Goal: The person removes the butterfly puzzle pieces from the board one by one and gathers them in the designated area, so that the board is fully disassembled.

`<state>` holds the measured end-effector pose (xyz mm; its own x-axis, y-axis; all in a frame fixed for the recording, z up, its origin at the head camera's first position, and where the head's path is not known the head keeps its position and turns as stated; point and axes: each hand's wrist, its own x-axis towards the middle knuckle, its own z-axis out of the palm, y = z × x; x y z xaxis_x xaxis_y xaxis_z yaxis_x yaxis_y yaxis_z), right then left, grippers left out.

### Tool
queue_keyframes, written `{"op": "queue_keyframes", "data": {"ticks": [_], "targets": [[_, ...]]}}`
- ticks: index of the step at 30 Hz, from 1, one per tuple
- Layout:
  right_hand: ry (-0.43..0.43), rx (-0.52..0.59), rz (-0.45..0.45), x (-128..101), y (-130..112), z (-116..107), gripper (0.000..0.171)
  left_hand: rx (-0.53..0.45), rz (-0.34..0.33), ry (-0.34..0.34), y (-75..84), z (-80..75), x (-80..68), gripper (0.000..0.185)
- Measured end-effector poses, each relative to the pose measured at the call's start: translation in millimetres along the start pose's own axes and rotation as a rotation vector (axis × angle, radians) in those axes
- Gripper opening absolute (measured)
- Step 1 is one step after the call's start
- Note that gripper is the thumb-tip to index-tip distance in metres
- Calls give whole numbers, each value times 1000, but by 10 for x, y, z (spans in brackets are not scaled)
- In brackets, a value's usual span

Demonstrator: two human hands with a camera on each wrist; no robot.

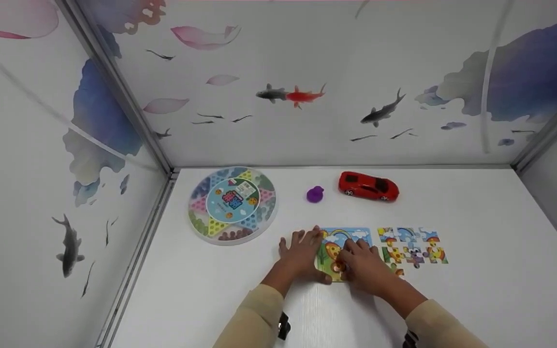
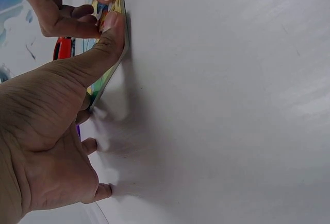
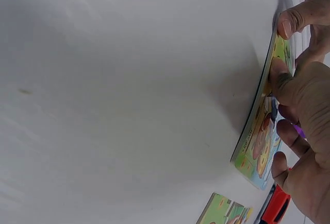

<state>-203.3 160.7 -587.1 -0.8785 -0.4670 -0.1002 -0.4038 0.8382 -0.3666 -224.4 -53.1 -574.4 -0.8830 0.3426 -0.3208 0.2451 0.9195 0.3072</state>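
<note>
A picture jigsaw board (image 1: pixel 328 268) lies flat on the white table between both hands, printed with a rainbow, a giraffe and grass. My left hand (image 1: pixel 302 258) is spread at its left side. Its thumb (image 2: pixel 111 33) presses the board's near corner, while other fingertips rest at the far edge and on the table. My right hand (image 1: pixel 363 266) bends over the board's right half, with its thumb (image 3: pixel 280 77) down on the printed surface and its fingers curled. I cannot tell whether it pinches a piece. Loose jigsaw pieces (image 1: pixel 405 234) lie in rows just right of the board.
Behind the board stand a small purple toy (image 1: pixel 315 194) and a red toy car (image 1: pixel 368 186). A round Chinese checkers set (image 1: pixel 232 205) lies at the back left. Printed wall panels (image 1: pixel 278 140) border the table at the back and sides.
</note>
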Motion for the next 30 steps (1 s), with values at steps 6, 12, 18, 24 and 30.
{"op": "queue_keyframes", "data": {"ticks": [6, 12, 18, 24, 30], "targets": [[3, 2, 15, 14, -40, 31, 24, 6, 4, 4, -5, 2, -10, 121], [1, -28, 18, 7, -85, 12, 27, 3, 8, 7, -11, -1, -13, 121], [-18, -69, 47, -13, -132, -20, 40, 5, 10, 3, -12, 2, -7, 122], [-4, -103, 67, -20, -164, -19, 46, 7, 2, -3, -3, -10, -8, 121], [27, -140, 53, -41, -203, -14, 42, 5, -3, -5, 7, -16, -16, 120]]}}
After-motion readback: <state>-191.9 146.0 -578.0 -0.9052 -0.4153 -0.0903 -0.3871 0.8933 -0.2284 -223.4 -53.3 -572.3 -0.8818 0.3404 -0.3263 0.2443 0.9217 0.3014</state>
